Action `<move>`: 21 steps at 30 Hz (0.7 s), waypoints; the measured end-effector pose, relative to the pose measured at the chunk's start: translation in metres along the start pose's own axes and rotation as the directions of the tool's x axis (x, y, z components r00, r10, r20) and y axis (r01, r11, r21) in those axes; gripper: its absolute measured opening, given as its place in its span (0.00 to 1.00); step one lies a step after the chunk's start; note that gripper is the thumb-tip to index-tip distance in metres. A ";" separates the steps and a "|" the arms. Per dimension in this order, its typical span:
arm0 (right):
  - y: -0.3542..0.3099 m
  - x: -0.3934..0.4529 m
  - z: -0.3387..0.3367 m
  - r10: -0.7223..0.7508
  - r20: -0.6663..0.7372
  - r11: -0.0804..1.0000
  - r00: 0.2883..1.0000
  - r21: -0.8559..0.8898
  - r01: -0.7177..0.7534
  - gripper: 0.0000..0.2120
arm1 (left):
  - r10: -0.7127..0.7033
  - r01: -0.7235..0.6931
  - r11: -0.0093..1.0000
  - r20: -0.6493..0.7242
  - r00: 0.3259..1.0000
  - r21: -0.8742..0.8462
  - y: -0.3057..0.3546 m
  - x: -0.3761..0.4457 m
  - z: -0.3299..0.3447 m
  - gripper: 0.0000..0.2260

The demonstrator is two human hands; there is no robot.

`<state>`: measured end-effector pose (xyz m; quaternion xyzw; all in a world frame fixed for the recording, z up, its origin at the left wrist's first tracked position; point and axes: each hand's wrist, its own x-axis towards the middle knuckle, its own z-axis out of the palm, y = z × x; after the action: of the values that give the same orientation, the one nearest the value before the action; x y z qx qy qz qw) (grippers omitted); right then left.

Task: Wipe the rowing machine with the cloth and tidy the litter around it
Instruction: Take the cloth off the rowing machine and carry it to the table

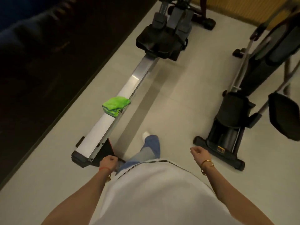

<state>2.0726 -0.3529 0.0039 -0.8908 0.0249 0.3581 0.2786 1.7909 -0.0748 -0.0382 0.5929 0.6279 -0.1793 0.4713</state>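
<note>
We see the green cloth (pixel 116 106) lying on the rowing machine (pixel 113 111) rail while both hands, left hand (pixel 109 161) and right hand (pixel 198 151), are curled up and hold nothing.

One head-worn camera looks steeply down and forward from standing height. The wearer's torso and both arms fill the bottom edge, the left hand (pixel 108 161) and right hand (pixel 198 152) at mid-low frame. The rower (pixel 116 111) runs diagonally away toward the top, well below the lens, edges bent by the wide angle
</note>
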 end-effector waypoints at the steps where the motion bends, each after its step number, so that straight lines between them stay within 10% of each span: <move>1: -0.021 0.020 -0.001 -0.036 0.034 0.998 0.999 -0.053 0.038 0.06 | -0.010 0.009 1.000 -0.022 1.000 -0.025 0.004 0.023 0.002 0.09; 10: -0.236 0.152 0.007 -0.348 0.329 0.819 0.878 -0.349 0.456 0.09 | -0.031 0.026 0.999 -0.276 0.961 -0.023 0.142 0.031 -0.031 0.12; 21: -0.433 0.228 0.127 -0.416 0.829 0.176 0.373 -0.329 0.928 0.16 | -0.242 0.100 0.959 -0.585 0.774 -0.265 0.228 0.076 -0.043 0.12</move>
<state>2.2678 0.1130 -0.0124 -0.6560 -0.6425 0.3959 -0.0100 1.9941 0.0561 -0.0018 0.5032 0.8137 0.0503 0.2865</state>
